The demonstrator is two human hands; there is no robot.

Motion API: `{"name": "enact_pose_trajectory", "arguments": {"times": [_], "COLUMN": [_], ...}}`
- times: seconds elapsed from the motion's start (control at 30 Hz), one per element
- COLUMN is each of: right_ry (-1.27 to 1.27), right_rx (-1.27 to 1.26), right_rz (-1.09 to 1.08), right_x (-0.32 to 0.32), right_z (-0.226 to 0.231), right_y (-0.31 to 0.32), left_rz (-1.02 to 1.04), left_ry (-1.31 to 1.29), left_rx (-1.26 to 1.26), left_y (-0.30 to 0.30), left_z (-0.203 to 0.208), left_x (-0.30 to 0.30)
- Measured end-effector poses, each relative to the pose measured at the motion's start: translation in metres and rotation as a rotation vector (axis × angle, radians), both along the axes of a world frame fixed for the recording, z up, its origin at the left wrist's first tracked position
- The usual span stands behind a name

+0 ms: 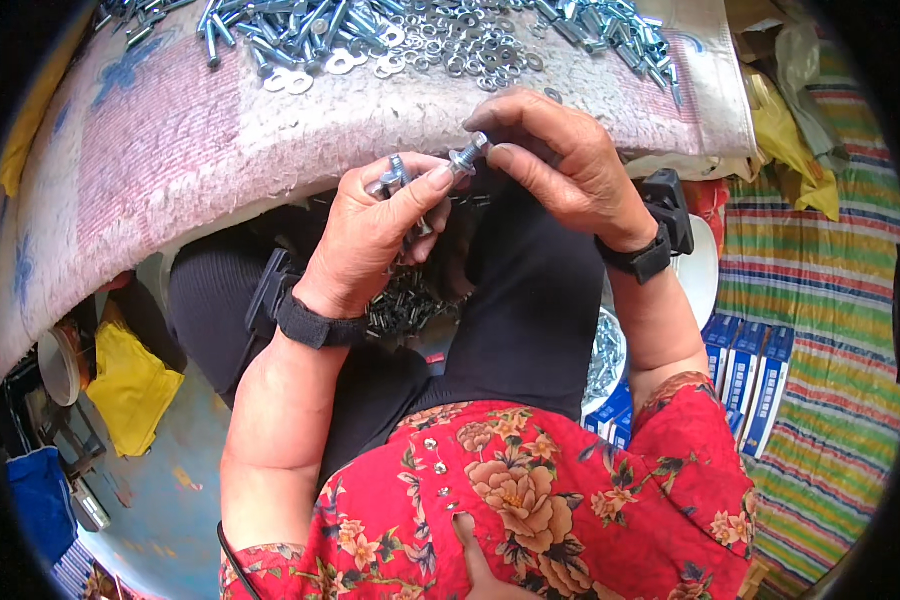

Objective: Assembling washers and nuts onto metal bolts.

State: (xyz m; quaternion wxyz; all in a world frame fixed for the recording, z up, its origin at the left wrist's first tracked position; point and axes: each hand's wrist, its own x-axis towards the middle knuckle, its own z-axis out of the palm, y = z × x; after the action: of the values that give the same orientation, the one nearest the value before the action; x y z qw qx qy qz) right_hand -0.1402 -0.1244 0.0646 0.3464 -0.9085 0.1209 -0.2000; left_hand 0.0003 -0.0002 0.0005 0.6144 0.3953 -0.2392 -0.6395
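Observation:
Over my lap, my left hand (375, 215) is closed, thumb and forefinger pinching a silvery bolt (467, 155) that carries a washer or nut. A second bolt (398, 168) sticks up from the same hand, and more metal pieces show among its curled fingers. From the right, my right hand (560, 160) pinches the bolt's far end between thumb and forefinger. Its fingertips partly cover that end, so whether it is a head or a nut is unclear. The near edge of the cloth-covered table lies just beyond both hands.
On the padded table cloth (300, 125) lie a heap of bolts (300, 35), loose washers (460, 45) and further bolts (620, 40). Dark metal parts (405, 310) sit between my knees. Beside my right leg stand a tub of hardware (605, 360) and blue boxes (750, 375).

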Motion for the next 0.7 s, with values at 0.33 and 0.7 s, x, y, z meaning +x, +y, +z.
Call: {"name": "enact_pose_trajectory", "arguments": {"times": [0.33,0.7], "right_ry": [0.001,-0.041], "right_rx": [-0.004,-0.233], "right_rz": [-0.016,-0.253], "right_x": [-0.003,0.007], "right_z": [0.005,-0.011], "right_y": [0.009,0.028], "left_rz": [0.024,0.054], "left_ry": [-0.106,-0.222], "left_rx": [-0.095,-0.175], "left_y": [0.006,0.011], "left_z": [0.002,0.0], "left_x": [0.001,0.001]}}
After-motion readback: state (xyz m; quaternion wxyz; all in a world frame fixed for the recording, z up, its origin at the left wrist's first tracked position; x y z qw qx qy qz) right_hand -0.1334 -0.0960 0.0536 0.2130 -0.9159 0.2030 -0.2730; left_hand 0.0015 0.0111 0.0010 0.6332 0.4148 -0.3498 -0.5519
